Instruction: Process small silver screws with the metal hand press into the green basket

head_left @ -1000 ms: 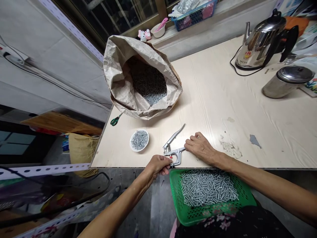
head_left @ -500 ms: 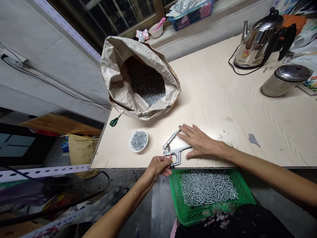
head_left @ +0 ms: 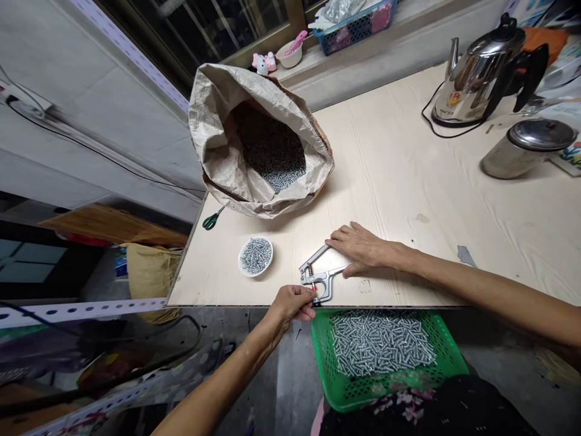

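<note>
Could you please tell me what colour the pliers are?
The pliers are mostly grey, best seen in the head view.

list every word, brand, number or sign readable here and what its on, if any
None reads with certainty.
Kettle: a red-and-yellow logo with small dark marks below, too small to read.
Blue-and-white item at the top right: any print is too blurred to read.
Pliers: no lettering I can make out.

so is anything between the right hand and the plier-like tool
Nothing visible: the right hand touches the plier-like tool directly, and the white bowl stands off to their left.
</note>
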`<act>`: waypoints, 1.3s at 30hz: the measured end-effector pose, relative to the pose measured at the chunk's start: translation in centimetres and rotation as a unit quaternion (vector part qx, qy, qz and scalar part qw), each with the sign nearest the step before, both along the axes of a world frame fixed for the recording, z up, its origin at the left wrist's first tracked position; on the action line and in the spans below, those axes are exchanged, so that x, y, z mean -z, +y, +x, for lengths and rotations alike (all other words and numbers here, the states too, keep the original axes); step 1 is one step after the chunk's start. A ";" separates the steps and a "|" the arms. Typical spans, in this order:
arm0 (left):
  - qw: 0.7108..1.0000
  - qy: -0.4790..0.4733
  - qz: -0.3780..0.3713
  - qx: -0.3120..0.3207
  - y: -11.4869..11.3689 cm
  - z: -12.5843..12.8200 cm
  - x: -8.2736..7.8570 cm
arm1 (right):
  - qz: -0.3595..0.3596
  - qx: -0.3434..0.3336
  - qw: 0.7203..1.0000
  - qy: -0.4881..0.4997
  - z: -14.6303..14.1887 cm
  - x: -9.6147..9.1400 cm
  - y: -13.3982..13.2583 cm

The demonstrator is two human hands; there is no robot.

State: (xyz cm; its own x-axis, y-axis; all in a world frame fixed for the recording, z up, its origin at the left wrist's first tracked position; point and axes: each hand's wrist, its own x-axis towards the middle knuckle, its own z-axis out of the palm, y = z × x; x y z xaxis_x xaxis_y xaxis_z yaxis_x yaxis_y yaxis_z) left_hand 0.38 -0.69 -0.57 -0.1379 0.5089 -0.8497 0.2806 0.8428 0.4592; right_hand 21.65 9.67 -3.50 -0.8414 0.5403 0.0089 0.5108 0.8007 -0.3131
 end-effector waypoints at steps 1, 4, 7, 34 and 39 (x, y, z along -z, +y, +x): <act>1.000 0.003 -0.003 0.014 -0.1 -0.1 -0.1 | 0.004 0.003 1.000 0.002 0.0 0.0 -0.1; 0.989 0.091 0.039 0.113 -0.4 -0.1 -0.4 | 0.010 0.018 1.000 0.020 -0.3 0.3 -0.5; 0.895 0.266 0.268 0.239 -0.2 0.7 -0.4 | 0.009 0.031 0.999 0.039 -0.5 0.5 -0.9; 0.684 0.310 0.489 0.445 3.5 4.5 2.6 | 0.024 0.076 0.996 0.047 1.6 0.9 -1.8; 0.666 0.341 0.546 0.377 -1.4 3.9 2.5 | 0.041 0.066 0.992 0.103 2.9 0.7 -1.7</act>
